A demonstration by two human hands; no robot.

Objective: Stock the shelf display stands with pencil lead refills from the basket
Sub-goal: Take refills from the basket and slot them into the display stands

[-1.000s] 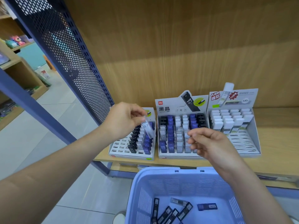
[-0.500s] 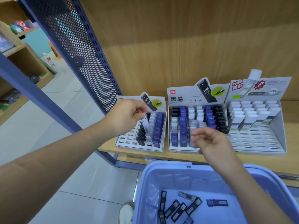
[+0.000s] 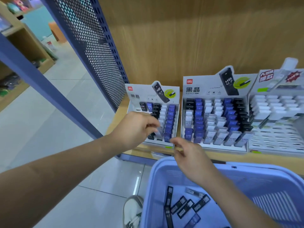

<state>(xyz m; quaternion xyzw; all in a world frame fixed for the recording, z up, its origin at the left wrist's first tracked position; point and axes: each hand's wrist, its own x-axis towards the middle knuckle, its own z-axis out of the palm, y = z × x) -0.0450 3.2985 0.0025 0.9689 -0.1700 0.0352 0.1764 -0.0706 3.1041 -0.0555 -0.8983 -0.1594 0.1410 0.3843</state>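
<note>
Three cardboard display stands sit on the wooden shelf: a left stand, a middle stand and a right stand of white cases. My left hand pinches a clear pencil lead refill low in the white column of the left stand. My right hand hovers with its fingers apart and holds nothing, just in front of the left stand's front edge and above the far rim of the blue basket. Several loose refills lie on the basket floor.
A blue perforated metal panel and its slanted post stand left of the stands. A wooden back wall rises behind the shelf. My shoe rests on the tiled floor beside the basket. Other shelves stand far left.
My left hand has lowered the clear refill toward the front rows of the left stand. My right hand has drifted left from the middle stand to the left stand's front corner.
</note>
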